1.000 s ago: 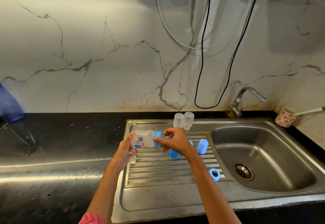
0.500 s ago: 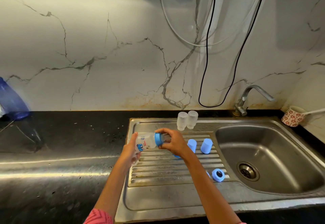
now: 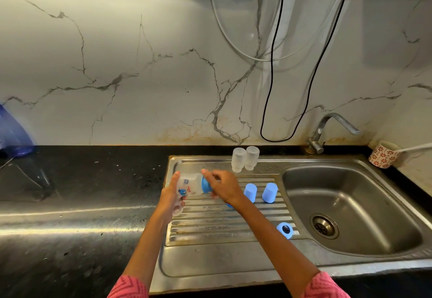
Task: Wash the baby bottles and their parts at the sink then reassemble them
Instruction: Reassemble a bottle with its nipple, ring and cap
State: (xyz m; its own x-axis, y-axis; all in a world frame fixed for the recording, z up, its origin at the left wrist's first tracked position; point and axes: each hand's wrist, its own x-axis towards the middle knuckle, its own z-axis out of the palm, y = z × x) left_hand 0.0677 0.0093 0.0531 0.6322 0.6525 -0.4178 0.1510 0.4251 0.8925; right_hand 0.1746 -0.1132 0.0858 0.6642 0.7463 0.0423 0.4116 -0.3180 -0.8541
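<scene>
My left hand [image 3: 171, 194] grips a clear baby bottle [image 3: 189, 186] lying sideways above the drainboard, its neck pointing right. My right hand [image 3: 223, 186] has its fingers curled round the blue screw ring [image 3: 205, 185] on the bottle's neck. Two clear bottles [image 3: 245, 158] stand upside down at the back of the drainboard. Two blue caps [image 3: 260, 192] stand on the ribs to the right of my right hand, and a third blue piece [image 3: 229, 204] peeks out under my wrist. A loose blue ring [image 3: 284, 229] lies near the basin's edge.
The steel sink basin [image 3: 350, 208] with its drain lies to the right, under a tap [image 3: 327, 129]. A patterned cup [image 3: 384, 154] stands in the far right corner. Black and white cables [image 3: 271, 63] hang on the marble wall. A blue plastic container [image 3: 11, 131] sits on the black counter's far left.
Both hands stay on the bottle and the blue ring. My right hand's fingers have shifted round the ring, and the bottle has tilted slightly. The camera has drifted, shifting the scene rightward in view.
</scene>
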